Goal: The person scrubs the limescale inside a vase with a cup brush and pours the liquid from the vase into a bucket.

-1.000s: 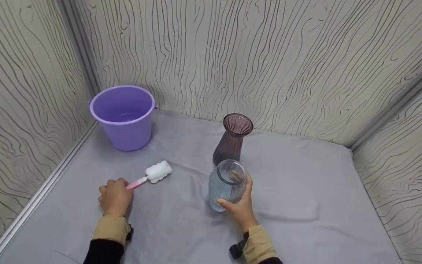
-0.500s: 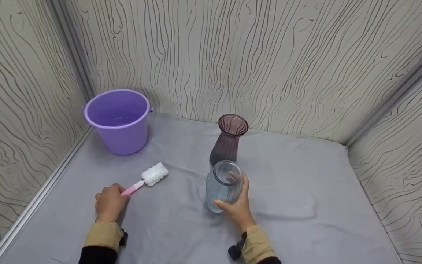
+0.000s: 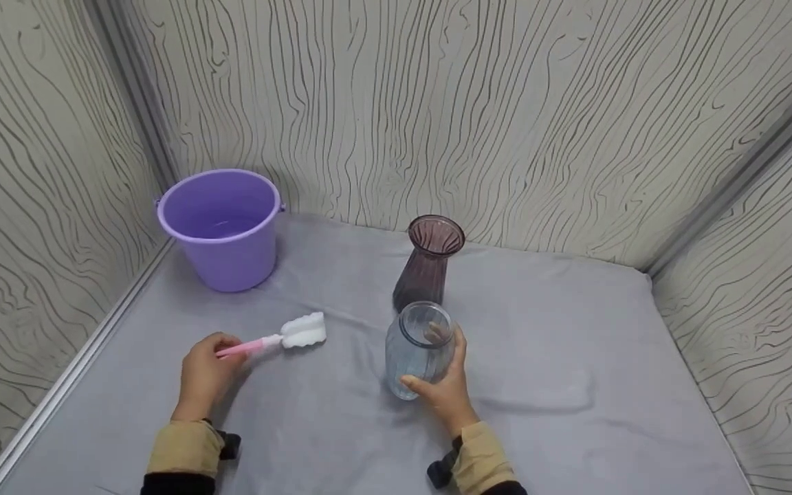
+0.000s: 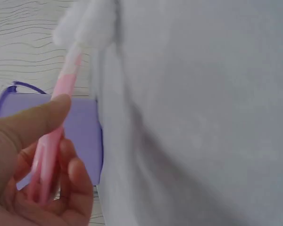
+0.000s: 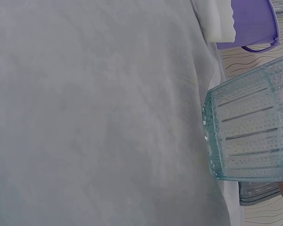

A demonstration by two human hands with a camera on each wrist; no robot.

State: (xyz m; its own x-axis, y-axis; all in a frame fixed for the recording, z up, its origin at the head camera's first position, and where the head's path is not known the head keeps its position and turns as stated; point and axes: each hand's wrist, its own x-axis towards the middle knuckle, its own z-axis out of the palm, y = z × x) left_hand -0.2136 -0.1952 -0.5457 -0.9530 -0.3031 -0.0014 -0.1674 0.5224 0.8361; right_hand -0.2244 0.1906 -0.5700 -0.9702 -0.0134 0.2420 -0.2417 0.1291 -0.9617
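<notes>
My left hand [image 3: 207,375] grips the pink handle of a sponge bottle brush [image 3: 303,331], whose white foam head points right over the cloth. In the left wrist view, the thumb presses along the pink handle [image 4: 63,84] and the fingers curl beneath it. My right hand [image 3: 452,388] holds a clear bluish ribbed glass vase [image 3: 410,361] around its right side, thumb in front, its mouth facing up. The right wrist view shows the vase's ribbed wall [image 5: 247,127] close up, with only a sliver of finger visible. Just behind it stands a purple-brown glass vase [image 3: 427,268], its lower part partly hidden.
A purple bucket [image 3: 234,265] stands at the back left near the walls. Grey cloth [image 3: 540,330] covers the table, with a few creases. Wood-patterned panels [image 3: 382,110] enclose the back and both sides.
My left hand has raised the brush a little from the cloth and turned its foam head further right. The right hand keeps its hold on the clear vase. The head view has shifted slightly.
</notes>
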